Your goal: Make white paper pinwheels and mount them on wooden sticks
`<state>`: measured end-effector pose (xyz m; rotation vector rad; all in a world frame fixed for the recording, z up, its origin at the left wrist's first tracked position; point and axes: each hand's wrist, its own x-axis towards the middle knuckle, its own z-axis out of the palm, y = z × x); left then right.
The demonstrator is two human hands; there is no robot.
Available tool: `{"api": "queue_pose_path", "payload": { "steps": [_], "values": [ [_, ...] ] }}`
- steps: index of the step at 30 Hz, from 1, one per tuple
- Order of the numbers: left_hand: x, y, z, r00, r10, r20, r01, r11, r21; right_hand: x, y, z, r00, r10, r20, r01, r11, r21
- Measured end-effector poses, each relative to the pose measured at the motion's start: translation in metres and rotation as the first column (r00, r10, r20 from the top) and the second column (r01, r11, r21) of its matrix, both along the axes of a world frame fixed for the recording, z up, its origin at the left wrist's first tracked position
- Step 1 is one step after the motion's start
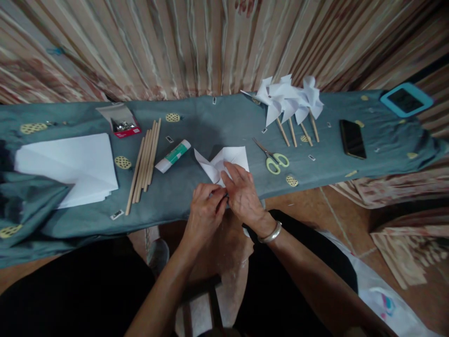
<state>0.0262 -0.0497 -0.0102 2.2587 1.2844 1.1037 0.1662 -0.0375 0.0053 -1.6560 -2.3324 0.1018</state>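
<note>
A white sheet of paper (235, 153) lies at the table's near edge, its left corner folded up. My left hand (206, 206) has its fingers pinched together at the paper's near edge. From the right, my right hand (243, 194) lies over the paper, its fingers bent and gripping it close to the left fingertips. Both hands hide the near part of the sheet. Left of the paper lies a glue stick (174, 155) with a green label. Scissors (273, 158) with light green handles lie to its right.
Several wooden sticks (144, 161) lie left of the glue stick. Beyond them are a small box of metal pins (125, 125) and a stack of white paper (66, 164). Paper pinwheels (289, 96) on sticks lie at the back right, near a phone (352, 139) and a blue-framed device (407, 99).
</note>
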Motion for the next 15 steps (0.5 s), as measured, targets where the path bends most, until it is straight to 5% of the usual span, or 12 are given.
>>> {"api": "queue_pose_path", "payload": {
  "steps": [8, 15],
  "values": [
    [0.0, 0.002, -0.002, 0.999, 0.006, 0.033, -0.007, 0.999, 0.048, 0.013, 0.002, 0.013, 0.997, -0.01, -0.08, 0.011, 1.0, 0.012],
    [-0.002, 0.001, -0.003, 1.0, 0.012, 0.015, -0.013, 0.997, 0.073, 0.036, 0.034, 0.008, 0.959, -0.239, -0.15, 0.248, 0.968, 0.041]
  ]
}}
